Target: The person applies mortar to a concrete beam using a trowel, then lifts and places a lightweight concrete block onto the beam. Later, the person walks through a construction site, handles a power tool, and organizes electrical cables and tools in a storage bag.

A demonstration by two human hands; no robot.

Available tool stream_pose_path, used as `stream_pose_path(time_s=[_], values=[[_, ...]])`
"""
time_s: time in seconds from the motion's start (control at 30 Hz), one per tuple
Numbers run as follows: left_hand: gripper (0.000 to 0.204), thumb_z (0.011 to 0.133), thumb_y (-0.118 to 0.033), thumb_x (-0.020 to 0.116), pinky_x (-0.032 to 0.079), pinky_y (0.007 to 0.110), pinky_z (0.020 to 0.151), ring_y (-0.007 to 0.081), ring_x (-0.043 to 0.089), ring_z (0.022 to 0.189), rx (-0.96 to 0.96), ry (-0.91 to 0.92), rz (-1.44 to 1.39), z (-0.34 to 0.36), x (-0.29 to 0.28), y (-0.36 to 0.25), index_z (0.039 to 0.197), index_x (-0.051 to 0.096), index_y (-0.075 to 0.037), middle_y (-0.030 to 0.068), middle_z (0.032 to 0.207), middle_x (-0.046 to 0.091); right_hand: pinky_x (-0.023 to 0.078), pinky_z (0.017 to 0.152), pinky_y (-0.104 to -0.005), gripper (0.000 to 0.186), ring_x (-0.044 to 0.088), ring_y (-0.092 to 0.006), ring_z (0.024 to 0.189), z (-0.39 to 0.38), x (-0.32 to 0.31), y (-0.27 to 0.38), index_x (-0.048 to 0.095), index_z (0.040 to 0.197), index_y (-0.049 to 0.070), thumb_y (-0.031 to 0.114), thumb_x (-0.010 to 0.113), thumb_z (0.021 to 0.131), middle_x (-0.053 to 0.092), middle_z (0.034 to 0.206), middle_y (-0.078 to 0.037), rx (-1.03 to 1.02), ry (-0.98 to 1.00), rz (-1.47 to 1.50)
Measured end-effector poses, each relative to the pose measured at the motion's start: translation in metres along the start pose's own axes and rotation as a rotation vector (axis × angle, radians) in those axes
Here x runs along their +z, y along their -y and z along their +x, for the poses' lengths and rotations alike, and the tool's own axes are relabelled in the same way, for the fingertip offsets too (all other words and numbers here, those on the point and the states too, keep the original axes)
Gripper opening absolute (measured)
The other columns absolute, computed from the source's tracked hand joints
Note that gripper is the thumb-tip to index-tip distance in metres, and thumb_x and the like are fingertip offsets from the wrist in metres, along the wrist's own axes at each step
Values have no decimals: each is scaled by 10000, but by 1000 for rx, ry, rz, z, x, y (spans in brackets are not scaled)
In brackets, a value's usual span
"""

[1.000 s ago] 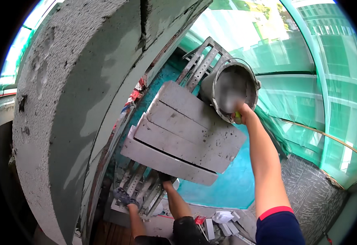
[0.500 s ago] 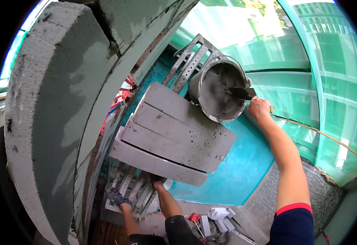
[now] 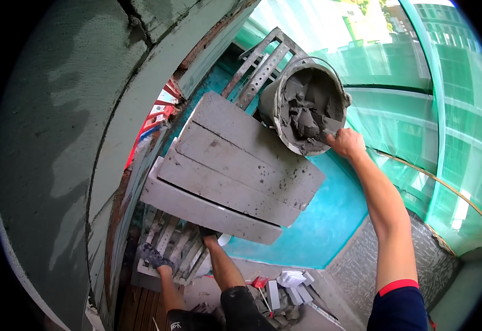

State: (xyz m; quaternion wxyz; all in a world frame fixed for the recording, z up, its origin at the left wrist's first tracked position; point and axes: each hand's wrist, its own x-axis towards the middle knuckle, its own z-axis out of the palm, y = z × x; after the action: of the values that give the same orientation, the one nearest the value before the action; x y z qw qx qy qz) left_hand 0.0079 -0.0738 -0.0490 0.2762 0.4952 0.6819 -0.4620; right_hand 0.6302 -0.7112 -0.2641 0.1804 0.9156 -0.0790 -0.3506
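My right hand (image 3: pixel 348 143) is closed round the handle of a trowel (image 3: pixel 326 124). The blade dips into a bucket (image 3: pixel 272 109) of wet grey mortar (image 3: pixel 300 105) and is partly covered by it, so its outline is hard to make out. The mortar lies in thick, broken lumps. Just left of the bucket, flat grey blocks (image 3: pixel 238 160) lie side by side, with mortar crumbs on top. My left hand is out of the picture.
A mortar-smeared block wall (image 3: pixel 48 143) rises close on the left. Slatted metal scaffold boards (image 3: pixel 263 74) support the bucket, and others (image 3: pixel 174 251) are under my feet. Green netting (image 3: pixel 395 127) hangs at the right. Block offcuts and rubble (image 3: pixel 288 300) lie below.
The trowel has gone from above the bucket's right side down into the mortar, which is now broken into lumps. My right hand has shifted slightly left, and the view has shifted.
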Motion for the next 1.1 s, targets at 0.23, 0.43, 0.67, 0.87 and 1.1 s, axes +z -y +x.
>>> stream_pose_path(time_s=[0.23, 0.43, 0.67, 0.87, 1.1], values=[[446, 902, -374, 595, 247, 294, 394, 103, 334, 414, 85, -28, 222, 15, -16, 18, 552, 472, -125, -41, 490, 401, 515, 735, -443, 494, 636, -389, 792, 1, 6, 10, 691, 791, 6, 461, 500, 815, 651, 801, -229, -107, -47, 162], [420, 911, -334, 595, 246, 277, 389, 73, 345, 433, 113, -75, 173, -15, -7, -44, 556, 480, -141, -60, 503, 397, 487, 673, -422, 485, 630, -348, 700, -16, 28, -7, 659, 738, 1, 457, 518, 828, 627, 707, -221, -59, -57, 506], [347, 911, -310, 600, 284, 273, 389, 91, 390, 442, 66, -92, 16, -43, -10, -65, 645, 558, -90, -53, 523, 426, 402, 514, -322, 422, 498, -139, 522, -42, 84, -27, 577, 678, 35, 411, 538, 866, 520, 562, -30, 52, -16, 1055], [357, 890, -376, 600, 369, 338, 442, 155, 469, 446, 22, -49, -58, -45, 1, -79, 706, 555, -73, 22, 570, 515, 267, 490, -287, 332, 330, -85, 576, -120, 102, -75, 532, 736, 27, 258, 466, 965, 394, 609, 25, -201, -260, 1104], [284, 909, -310, 583, 381, 315, 509, 131, 474, 526, -19, 54, -448, 5, 39, 23, 765, 561, -66, 14, 609, 535, 488, 738, -408, 469, 636, -334, 813, -291, -37, 69, 625, 1095, -21, 396, 503, 916, 656, 920, -251, -464, 338, 448]])
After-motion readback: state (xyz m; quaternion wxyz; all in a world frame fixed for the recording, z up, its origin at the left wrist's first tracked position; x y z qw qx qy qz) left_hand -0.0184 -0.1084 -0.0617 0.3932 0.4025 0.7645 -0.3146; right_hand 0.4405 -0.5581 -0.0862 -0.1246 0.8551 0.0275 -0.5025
